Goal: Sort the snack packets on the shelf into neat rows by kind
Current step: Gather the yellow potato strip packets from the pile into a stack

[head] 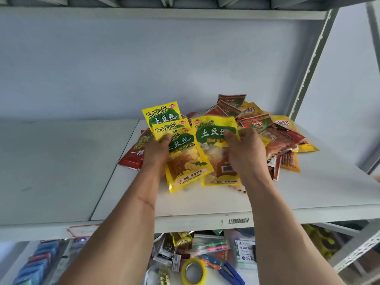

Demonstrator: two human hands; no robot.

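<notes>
My left hand (157,150) grips a fanned stack of three yellow and green TuDouSi packets (181,153) just above the white shelf board (205,202). My right hand (244,151) pinches another yellow TuDouSi packet (213,140) by its upper right part, right beside the stack. Behind and to the right lies a loose heap of mixed packets (273,132), red, orange and yellow. A red packet (136,155) lies flat under my left hand's side.
The shelf's left half (51,171) is bare grey board. A metal upright (312,58) stands at the back right. Below the shelf lie a yellow tape roll (193,271), blue-handled pliers (230,272), pens and small boxes. The wall (144,68) closes the back.
</notes>
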